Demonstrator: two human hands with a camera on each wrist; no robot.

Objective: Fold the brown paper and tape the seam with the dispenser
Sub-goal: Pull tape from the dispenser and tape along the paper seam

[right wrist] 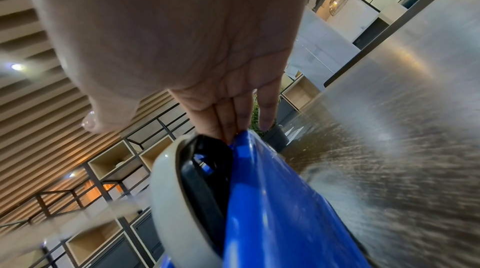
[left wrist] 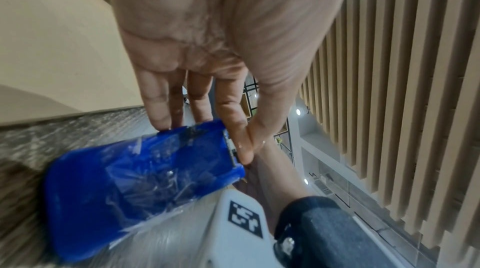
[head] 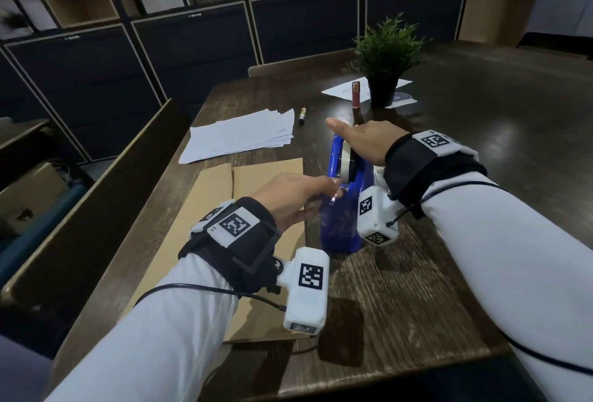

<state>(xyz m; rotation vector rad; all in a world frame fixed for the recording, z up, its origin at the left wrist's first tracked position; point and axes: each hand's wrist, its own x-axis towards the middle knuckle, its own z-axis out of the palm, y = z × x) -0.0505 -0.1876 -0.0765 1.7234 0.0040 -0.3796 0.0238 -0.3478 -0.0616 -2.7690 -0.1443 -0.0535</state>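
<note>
The folded brown paper [head: 221, 215] lies flat on the left of the table, its seam running away from me. Just right of it stands the blue tape dispenser [head: 340, 228], also seen in the left wrist view [left wrist: 135, 186]. Its pale tape roll [right wrist: 168, 190] sits in the top. My left hand [head: 335, 188] reaches over the paper's right edge; thumb and forefinger [left wrist: 244, 145] pinch the shiny tape end at the cutter, the other fingers straight. My right hand [head: 349, 132] lies on the dispenser's far top, fingers [right wrist: 228, 116] straight, thumb stuck out.
A stack of white sheets [head: 240, 138] lies beyond the brown paper, with a marker [head: 302, 114] beside it. A potted plant [head: 385, 58], a small tube [head: 356, 95] and more sheets stand at the back. The dark wooden table [head: 465, 225] stretches right; a bench runs along its left edge.
</note>
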